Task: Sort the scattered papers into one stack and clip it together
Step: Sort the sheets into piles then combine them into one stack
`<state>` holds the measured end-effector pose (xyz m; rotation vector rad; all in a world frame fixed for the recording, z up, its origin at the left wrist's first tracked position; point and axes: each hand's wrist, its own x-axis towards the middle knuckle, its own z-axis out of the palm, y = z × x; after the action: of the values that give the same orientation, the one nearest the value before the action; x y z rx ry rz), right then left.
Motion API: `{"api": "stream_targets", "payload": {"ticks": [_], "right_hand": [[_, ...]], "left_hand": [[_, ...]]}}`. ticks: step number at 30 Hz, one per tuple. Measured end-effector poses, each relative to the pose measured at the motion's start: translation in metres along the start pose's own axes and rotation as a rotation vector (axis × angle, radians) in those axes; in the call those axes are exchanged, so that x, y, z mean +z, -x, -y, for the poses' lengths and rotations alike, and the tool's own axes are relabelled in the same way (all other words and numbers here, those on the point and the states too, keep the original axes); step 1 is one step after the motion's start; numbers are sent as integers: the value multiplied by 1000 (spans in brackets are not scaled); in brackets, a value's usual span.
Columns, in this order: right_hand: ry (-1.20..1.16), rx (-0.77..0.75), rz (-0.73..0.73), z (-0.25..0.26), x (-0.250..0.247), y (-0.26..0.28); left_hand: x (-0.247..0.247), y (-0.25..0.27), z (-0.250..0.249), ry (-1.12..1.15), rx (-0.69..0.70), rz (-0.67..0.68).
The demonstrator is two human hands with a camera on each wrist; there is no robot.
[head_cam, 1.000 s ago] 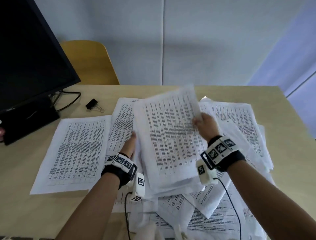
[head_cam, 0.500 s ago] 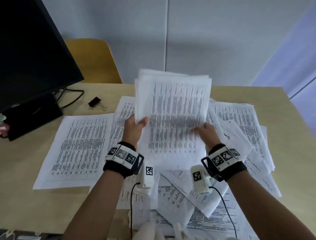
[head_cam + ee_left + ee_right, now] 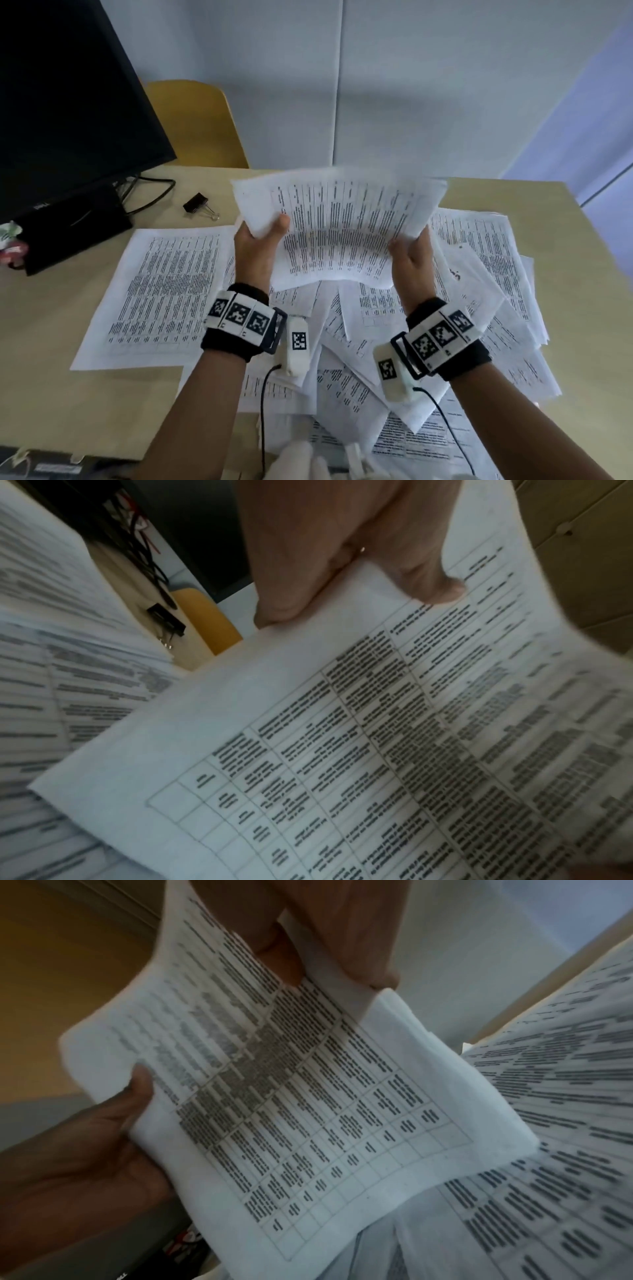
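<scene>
I hold a bundle of printed sheets (image 3: 339,236) above the desk, turned sideways and bowed in the middle. My left hand (image 3: 263,233) pinches its left edge, thumb (image 3: 435,585) on the printed face. My right hand (image 3: 409,250) pinches the right edge, thumb (image 3: 274,942) on top and fingers behind. More printed papers (image 3: 486,274) lie scattered on the desk under and to the right of my hands, and one sheet (image 3: 161,291) lies flat at the left. A black binder clip (image 3: 198,205) sits on the desk beyond that sheet, by the monitor.
A black monitor (image 3: 68,102) with its base and cables stands at the far left of the wooden desk (image 3: 44,342). A yellow chair (image 3: 195,123) is behind the desk. A pale wall lies beyond.
Both hands have lifted the bundle off the pile and turned it from upright to sideways. The left hand went from the loose papers to gripping the bundle's edge.
</scene>
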<state>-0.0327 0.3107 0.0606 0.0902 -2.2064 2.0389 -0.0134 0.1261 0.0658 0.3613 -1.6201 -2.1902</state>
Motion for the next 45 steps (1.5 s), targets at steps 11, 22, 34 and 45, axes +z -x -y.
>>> {"api": "stream_targets", "payload": {"ticks": [11, 22, 34, 45], "right_hand": [[-14, -46, -33, -3, 6, -11], [244, -26, -13, -11, 61, 1], [534, 283, 493, -37, 201, 44], [762, 387, 512, -72, 258, 73]], "left_hand": [[-14, -6, -3, -46, -38, 65], [-74, -27, -22, -400, -123, -93], [-230, -76, -39, -901, -277, -335], [-289, -74, -4, -1214, -704, -267]]}}
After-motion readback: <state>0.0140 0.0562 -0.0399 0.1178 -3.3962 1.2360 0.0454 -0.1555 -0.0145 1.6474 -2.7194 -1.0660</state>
